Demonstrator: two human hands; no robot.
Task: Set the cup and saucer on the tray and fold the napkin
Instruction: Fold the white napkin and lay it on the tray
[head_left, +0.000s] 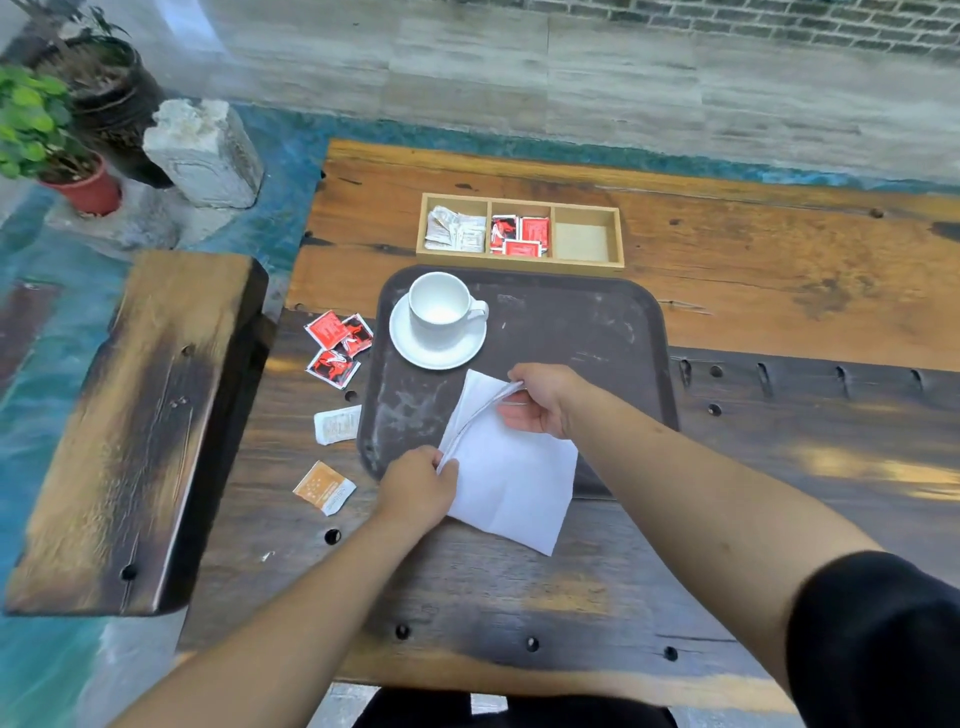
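The white napkin (511, 475) lies at the near edge of the dark tray (597, 332), partly on the tray and partly on the wooden desk (519, 592), with 1 corner pointing toward the person. Its raised fold edge runs on a diagonal, from the near left up to the far right, and that line is what the coming move appears to turn on: the lifted flap has to come over across this axis, toward the near right, onto the flat part of the napkin.

Both hands sit at the ends of that edge. The left hand (415, 486) pinches the near-left end, its grip closed on the paper layers. The right hand (540, 397) pinches the far-right end, fingers closed around the lifted layers, which bow up between the 2 grips. The flat body of the napkin spreads to the right of and below the left hand, and directly below the right hand. Neither hand is clearly nearer; each holds its own end.

The cup (441, 312) stands upright on the saucer (439, 356) in the tray's far-left corner, well clear of the napkin, so that part of the task looks done. The fold is likely mid-way.
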